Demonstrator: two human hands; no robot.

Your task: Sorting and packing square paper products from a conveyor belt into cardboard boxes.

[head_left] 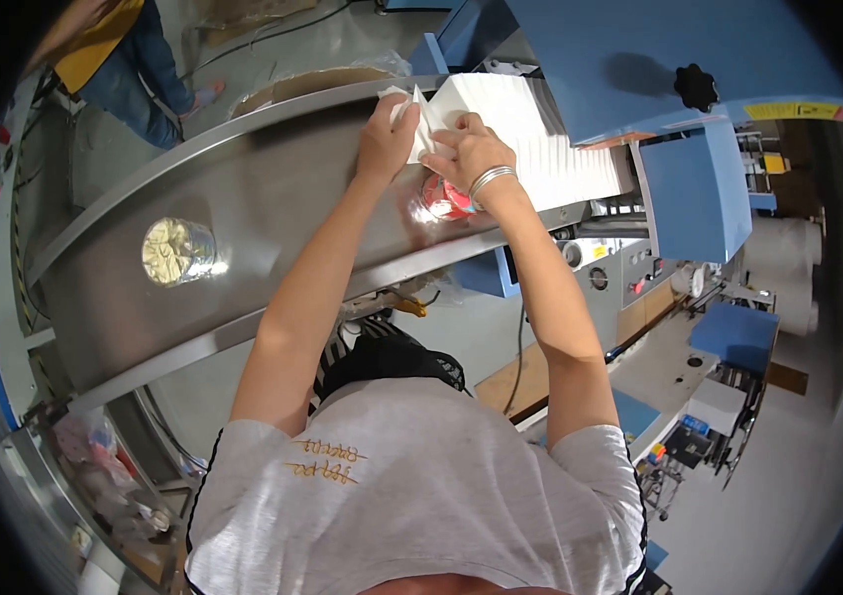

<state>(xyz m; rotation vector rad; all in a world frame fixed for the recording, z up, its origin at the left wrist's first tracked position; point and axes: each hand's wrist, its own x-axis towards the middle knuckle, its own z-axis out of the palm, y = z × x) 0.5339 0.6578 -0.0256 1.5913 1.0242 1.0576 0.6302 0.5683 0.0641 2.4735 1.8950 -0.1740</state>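
My left hand (389, 139) grips the end of some thin white sheets (425, 114) over the far side of the steel trough, its fingers closed on them. Just right of it, my right hand (479, 159) has its fingers bent against the same sheets and appears to pinch their edge. A silver bangle circles the right wrist. The sheets stand in front of a long row of white pleated sheets (550, 139), which reaches to the blue machine. Under my right hand lies a shiny red and silver wrapped thing (446, 198), partly hidden by the hand.
The steel trough (282, 188) has raised rims along both long sides. A gold foil round packet (177, 252) lies at its left. The blue machine (679, 59) with a black knob rises at the right. Another person in jeans (139, 84) stands beyond the trough, far left.
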